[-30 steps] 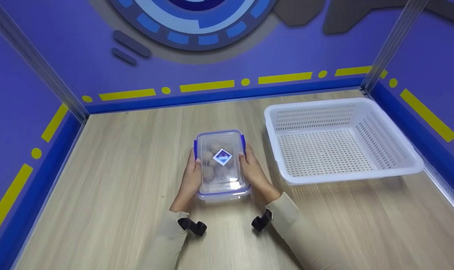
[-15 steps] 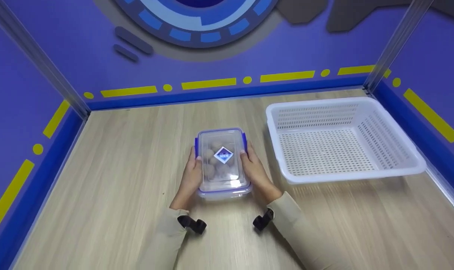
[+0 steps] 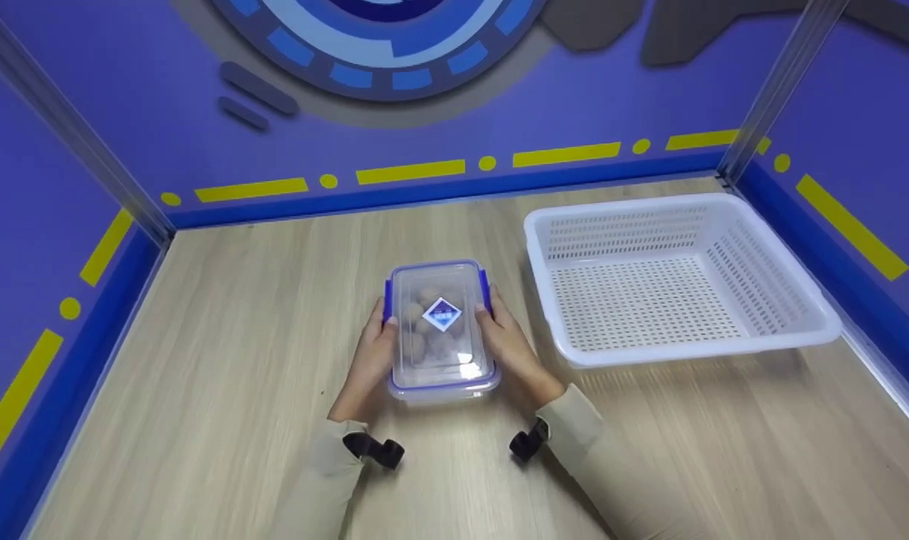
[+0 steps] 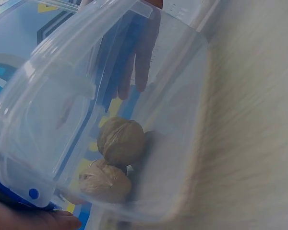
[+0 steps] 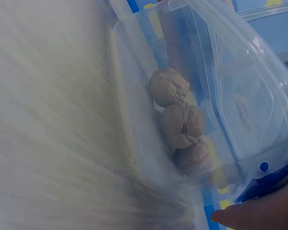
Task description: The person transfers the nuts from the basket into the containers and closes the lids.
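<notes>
In the head view, a clear plastic food container [image 3: 441, 360] with a lid and blue side latches is at the middle of the table. My left hand [image 3: 372, 352] grips its left side, and my right hand [image 3: 511, 341] grips the right side. Both thumbs lie at the lid's edges. Several walnuts show through the lid; the left wrist view shows a wrinkled walnut [image 4: 121, 140] through the clear wall, and the right wrist view shows another walnut [image 5: 182, 124]. The lid is on. I cannot tell whether the container touches the table.
A white perforated plastic basket [image 3: 694, 349] stands to the right of the container, with nothing in it. Pale wood-grain table [image 3: 222, 360] surrounds both. Blue printed panels [image 3: 394, 146] wall off the back and sides.
The container stays in the same place between both hands. My wrists have spread very slightly apart, and the head view has shifted a little.
</notes>
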Available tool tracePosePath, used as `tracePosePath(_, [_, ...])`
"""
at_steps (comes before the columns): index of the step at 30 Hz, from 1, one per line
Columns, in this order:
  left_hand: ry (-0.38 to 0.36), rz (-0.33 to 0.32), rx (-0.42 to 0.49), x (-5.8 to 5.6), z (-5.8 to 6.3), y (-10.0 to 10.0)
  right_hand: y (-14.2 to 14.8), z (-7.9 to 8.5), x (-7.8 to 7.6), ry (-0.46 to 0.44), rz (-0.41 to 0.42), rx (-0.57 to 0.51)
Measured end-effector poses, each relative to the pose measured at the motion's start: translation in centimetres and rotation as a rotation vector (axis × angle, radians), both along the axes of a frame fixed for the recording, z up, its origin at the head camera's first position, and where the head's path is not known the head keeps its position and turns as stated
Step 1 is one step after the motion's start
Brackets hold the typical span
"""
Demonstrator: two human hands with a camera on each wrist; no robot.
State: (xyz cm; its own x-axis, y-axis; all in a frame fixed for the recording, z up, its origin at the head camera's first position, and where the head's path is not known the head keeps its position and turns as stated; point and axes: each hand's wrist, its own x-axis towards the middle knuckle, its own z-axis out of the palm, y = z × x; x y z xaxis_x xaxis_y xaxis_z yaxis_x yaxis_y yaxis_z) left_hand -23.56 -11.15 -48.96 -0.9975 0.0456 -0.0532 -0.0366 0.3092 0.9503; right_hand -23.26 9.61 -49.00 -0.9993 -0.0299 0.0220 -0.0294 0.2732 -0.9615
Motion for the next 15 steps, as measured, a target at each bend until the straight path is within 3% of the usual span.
tracePosePath(9, [-0.020,0.006,-0.041,0.0,1.1,-1.2,-0.3,0.8,0.3,0.132,0.062,0.175])
tracePosePath(15, [0.086,0.045,-0.175,0.0,2.4,-2.5,-0.1,2.3,1.0,0.239,0.131,0.342])
